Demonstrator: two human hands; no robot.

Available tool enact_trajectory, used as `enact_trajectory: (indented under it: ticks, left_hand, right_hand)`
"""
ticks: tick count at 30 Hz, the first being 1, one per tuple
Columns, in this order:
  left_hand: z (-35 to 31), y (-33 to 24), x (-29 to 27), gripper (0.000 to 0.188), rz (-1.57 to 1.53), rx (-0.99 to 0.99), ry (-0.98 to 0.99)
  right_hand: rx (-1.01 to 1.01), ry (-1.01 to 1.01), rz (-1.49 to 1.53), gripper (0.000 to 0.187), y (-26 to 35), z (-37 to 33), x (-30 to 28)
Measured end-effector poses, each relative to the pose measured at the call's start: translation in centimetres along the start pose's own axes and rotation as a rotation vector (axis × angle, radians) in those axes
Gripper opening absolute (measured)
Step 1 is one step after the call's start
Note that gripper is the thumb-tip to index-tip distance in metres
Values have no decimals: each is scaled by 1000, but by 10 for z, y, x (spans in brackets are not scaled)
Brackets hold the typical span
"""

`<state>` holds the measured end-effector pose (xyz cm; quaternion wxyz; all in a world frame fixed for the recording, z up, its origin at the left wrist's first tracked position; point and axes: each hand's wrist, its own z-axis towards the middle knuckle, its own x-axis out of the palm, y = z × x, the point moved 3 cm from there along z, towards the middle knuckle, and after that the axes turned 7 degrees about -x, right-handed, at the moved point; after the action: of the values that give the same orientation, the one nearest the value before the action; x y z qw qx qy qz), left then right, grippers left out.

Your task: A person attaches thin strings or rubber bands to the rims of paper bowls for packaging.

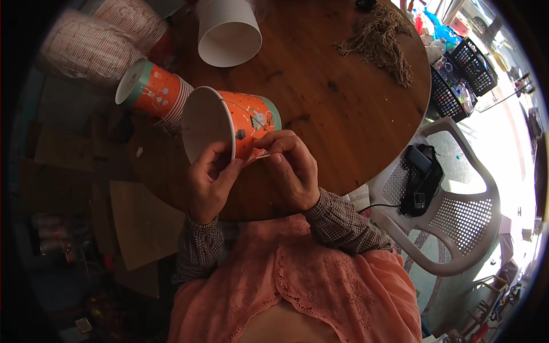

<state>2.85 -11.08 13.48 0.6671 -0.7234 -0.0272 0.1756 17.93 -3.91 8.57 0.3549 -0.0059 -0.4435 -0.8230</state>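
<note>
An orange paper bucket [263, 111] with a green base band and white rim lies tilted on its side near the table's front edge, its mouth facing left. A thin cord [243, 110] arcs across its printed wall from the rim. My left hand [207, 186] is closed on the bucket's near rim, thumb outside. Beside the wall, my right hand [294, 171] pinches a thin pale end, apparently of the cord. A small orange-and-white bit shows between the two hands; my fingers partly hide it.
Stacked orange paper buckets [157, 94] lie to the left, before plastic-wrapped stacks [88, 46]. White buckets [229, 43] lie at the back of the round wooden table [320, 74]. A bundle of tan cords [383, 43] rests far right. A plastic chair [466, 220] holds a black device.
</note>
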Motion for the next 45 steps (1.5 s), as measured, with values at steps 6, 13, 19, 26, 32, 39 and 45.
enact_trajectory:
  ticks: [6,13,19,26,32,39,45]
  left_hand:
    - [3,6,-5,28,-203,-37,44]
    - [7,8,-6,29,-237,-107,78]
    - [9,9,-6,29,-192,-82,120]
    - [7,5,-4,32,-93,-118,180]
    - [10,3,-4,36,-131,-77,176]
    - [11,8,-5,41,-154,-72,162]
    - [12,9,-5,41,-118,-81,148]
  right_hand:
    - [-34,-3,61,5,-3,1,4]
    - [-14,-52,240,7,-8,4,1]
    - [-46,36,151,11,-3,9,-2]
    - [-152,156,11,15,0,11,-4]
    - [-40,-54,-2,9,1,12,-6]
    - [-65,4,-404,9,0,5,-1]
    - [-68,-5,-419,9,1,8,-2]
